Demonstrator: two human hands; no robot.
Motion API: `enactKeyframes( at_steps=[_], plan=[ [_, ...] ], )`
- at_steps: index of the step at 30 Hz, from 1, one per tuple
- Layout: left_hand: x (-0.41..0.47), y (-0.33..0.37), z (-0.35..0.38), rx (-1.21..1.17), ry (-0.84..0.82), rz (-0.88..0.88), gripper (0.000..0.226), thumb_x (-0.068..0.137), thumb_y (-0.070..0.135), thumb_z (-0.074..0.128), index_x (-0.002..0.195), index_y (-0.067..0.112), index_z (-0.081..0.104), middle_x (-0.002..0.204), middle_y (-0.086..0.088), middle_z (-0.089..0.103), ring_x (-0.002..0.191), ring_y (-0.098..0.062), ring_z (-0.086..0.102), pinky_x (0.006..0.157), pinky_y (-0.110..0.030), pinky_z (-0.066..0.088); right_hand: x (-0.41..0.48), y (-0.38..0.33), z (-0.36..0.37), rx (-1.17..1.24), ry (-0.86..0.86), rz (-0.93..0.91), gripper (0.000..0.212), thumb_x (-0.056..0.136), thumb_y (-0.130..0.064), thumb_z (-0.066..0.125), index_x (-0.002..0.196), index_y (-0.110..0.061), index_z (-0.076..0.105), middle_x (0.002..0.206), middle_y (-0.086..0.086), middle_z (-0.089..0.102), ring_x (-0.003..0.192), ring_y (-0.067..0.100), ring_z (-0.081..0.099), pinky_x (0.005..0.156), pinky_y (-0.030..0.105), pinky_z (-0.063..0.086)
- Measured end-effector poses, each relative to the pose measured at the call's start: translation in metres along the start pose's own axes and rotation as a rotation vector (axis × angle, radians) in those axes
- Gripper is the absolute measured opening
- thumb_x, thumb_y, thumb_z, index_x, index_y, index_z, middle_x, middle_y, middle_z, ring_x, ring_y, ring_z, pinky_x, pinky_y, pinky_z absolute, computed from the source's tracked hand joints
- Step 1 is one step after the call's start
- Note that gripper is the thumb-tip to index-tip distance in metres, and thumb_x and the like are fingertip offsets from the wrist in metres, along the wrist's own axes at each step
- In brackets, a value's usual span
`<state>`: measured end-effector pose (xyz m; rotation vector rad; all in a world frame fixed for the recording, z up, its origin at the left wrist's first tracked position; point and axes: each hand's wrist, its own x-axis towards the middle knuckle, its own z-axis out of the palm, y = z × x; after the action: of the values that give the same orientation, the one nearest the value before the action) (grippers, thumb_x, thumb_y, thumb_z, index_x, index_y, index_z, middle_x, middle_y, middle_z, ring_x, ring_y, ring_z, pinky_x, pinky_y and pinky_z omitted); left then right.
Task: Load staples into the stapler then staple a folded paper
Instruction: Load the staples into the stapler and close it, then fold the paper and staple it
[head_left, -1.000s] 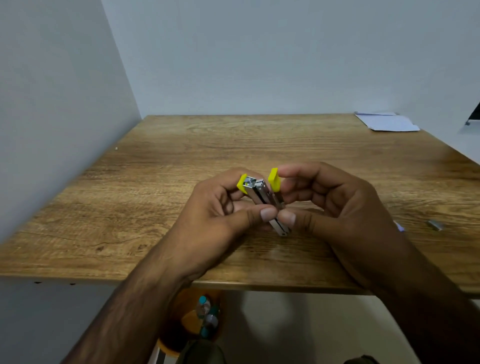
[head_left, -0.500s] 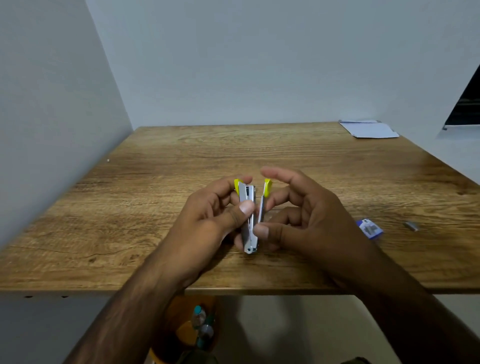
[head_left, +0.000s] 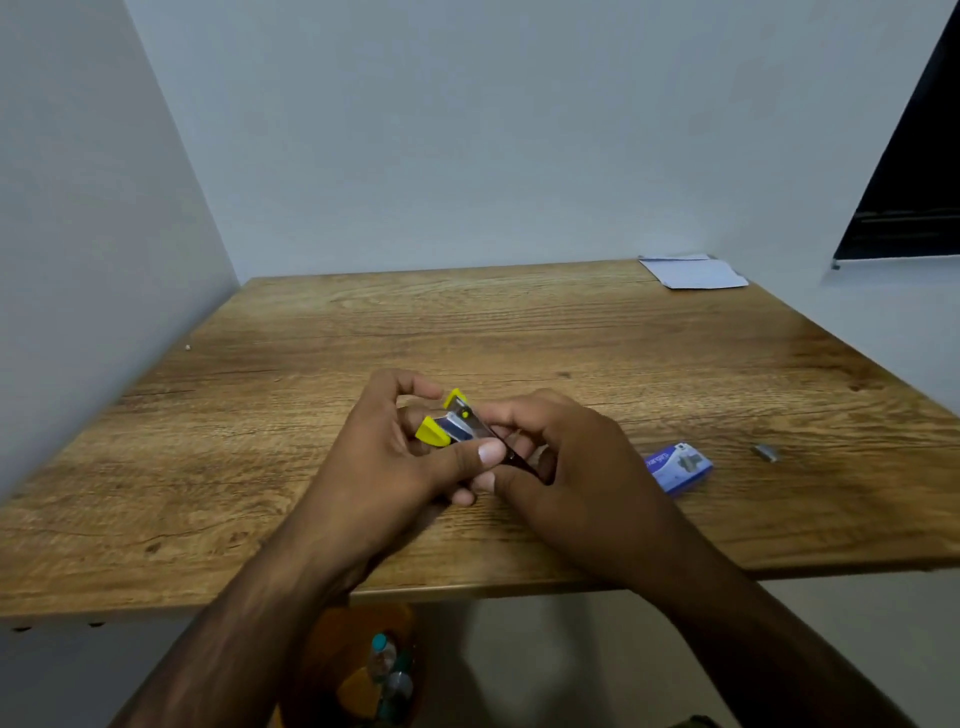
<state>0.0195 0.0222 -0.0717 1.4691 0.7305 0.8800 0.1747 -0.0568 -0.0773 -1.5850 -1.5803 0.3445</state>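
A small yellow-tipped stapler (head_left: 457, 428) is gripped between the left hand (head_left: 387, 457) and the right hand (head_left: 566, 467); a blue staple box (head_left: 678, 466) lies right of the right hand, a staple strip (head_left: 767, 452) beyond; paper (head_left: 693, 272) lies far behind.

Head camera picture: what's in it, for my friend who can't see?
The left hand and right hand hold an opened yellow-tipped stapler over a wooden table. A blue staple box and a staple strip lie to its right; white paper sits in the far corner.
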Motion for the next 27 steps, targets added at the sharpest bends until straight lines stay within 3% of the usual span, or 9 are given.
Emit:
enactKeyframes(
  at_steps=[3, 7, 10, 12, 18, 21, 23, 27],
  plan=[
    [-0.001, 0.001, -0.009, 0.183, -0.023, 0.028, 0.06, 0.061, 0.025, 0.092, 0.109, 0.011, 0.059, 0.081, -0.015, 0.073, 0.06, -0.029, 0.064, 0.049, -0.034, 0.051, -0.001, -0.002, 0.001, -0.034, -0.017, -0.039, 0.045, 0.076, -0.029, 0.068, 0.12, -0.037, 0.068, 0.096, -0.007, 0.066, 0.089, 0.009, 0.062, 0.081, 0.035, 0.052],
    [-0.005, 0.005, -0.029, 0.521, -0.042, 0.104, 0.052, 0.055, 0.052, 0.091, 0.091, 0.022, 0.068, 0.082, -0.009, 0.069, 0.076, -0.036, 0.065, 0.066, -0.052, 0.053, 0.0, -0.002, 0.002, -0.145, -0.059, -0.152, 0.034, 0.08, -0.024, 0.068, 0.112, -0.033, 0.069, 0.093, -0.003, 0.069, 0.089, 0.014, 0.061, 0.077, 0.04, 0.051],
    [-0.009, 0.007, -0.036, 0.831, -0.038, 0.163, 0.061, 0.05, 0.08, 0.075, 0.087, 0.033, 0.066, 0.079, 0.006, 0.065, 0.069, -0.01, 0.061, 0.058, -0.032, 0.047, 0.0, -0.001, 0.004, -0.18, -0.068, -0.146, 0.035, 0.078, -0.027, 0.068, 0.112, -0.03, 0.074, 0.098, -0.005, 0.074, 0.093, 0.015, 0.063, 0.082, 0.04, 0.05],
    [-0.009, 0.007, -0.037, 0.956, -0.027, 0.183, 0.065, 0.049, 0.091, 0.063, 0.087, 0.039, 0.064, 0.081, 0.012, 0.061, 0.078, -0.002, 0.059, 0.058, -0.021, 0.041, 0.0, 0.0, 0.004, -0.174, -0.06, -0.134, 0.036, 0.076, -0.028, 0.068, 0.112, -0.03, 0.074, 0.101, -0.008, 0.076, 0.094, 0.012, 0.063, 0.084, 0.039, 0.051],
    [-0.002, 0.011, -0.039, 1.124, -0.114, 0.147, 0.074, 0.047, 0.101, 0.046, 0.086, 0.04, 0.06, 0.086, 0.016, 0.057, 0.082, 0.001, 0.057, 0.066, -0.022, 0.047, 0.002, 0.0, -0.002, -0.198, -0.166, -0.18, 0.037, 0.083, -0.026, 0.069, 0.119, -0.031, 0.068, 0.112, -0.007, 0.069, 0.104, 0.009, 0.056, 0.091, 0.029, 0.044],
    [0.008, 0.022, -0.039, 1.236, -0.192, 0.089, 0.091, 0.044, 0.107, 0.037, 0.106, 0.043, 0.055, 0.094, 0.022, 0.056, 0.088, 0.0, 0.057, 0.076, -0.023, 0.05, 0.005, 0.003, -0.028, -0.226, -0.228, -0.175, 0.049, 0.084, -0.031, 0.07, 0.132, -0.034, 0.059, 0.127, -0.011, 0.061, 0.116, 0.004, 0.052, 0.096, 0.021, 0.041],
    [0.017, 0.032, -0.033, 1.264, -0.161, 0.102, 0.096, 0.048, 0.107, 0.031, 0.121, 0.047, 0.046, 0.098, 0.027, 0.056, 0.091, 0.003, 0.057, 0.075, -0.02, 0.048, 0.013, 0.012, -0.056, -0.283, -0.186, -0.164, 0.054, 0.084, -0.035, 0.07, 0.136, -0.036, 0.057, 0.135, -0.015, 0.059, 0.122, 0.001, 0.05, 0.099, 0.015, 0.036],
    [0.054, 0.053, 0.021, 1.309, -0.169, 0.303, 0.076, 0.068, 0.093, 0.032, 0.126, 0.045, 0.044, 0.104, 0.027, 0.056, 0.096, 0.004, 0.055, 0.076, -0.022, 0.045, 0.043, 0.041, -0.116, -0.386, -0.062, -0.051, 0.051, 0.086, -0.039, 0.07, 0.135, -0.041, 0.057, 0.133, -0.019, 0.056, 0.114, -0.005, 0.048, 0.089, 0.016, 0.037]
  ],
)
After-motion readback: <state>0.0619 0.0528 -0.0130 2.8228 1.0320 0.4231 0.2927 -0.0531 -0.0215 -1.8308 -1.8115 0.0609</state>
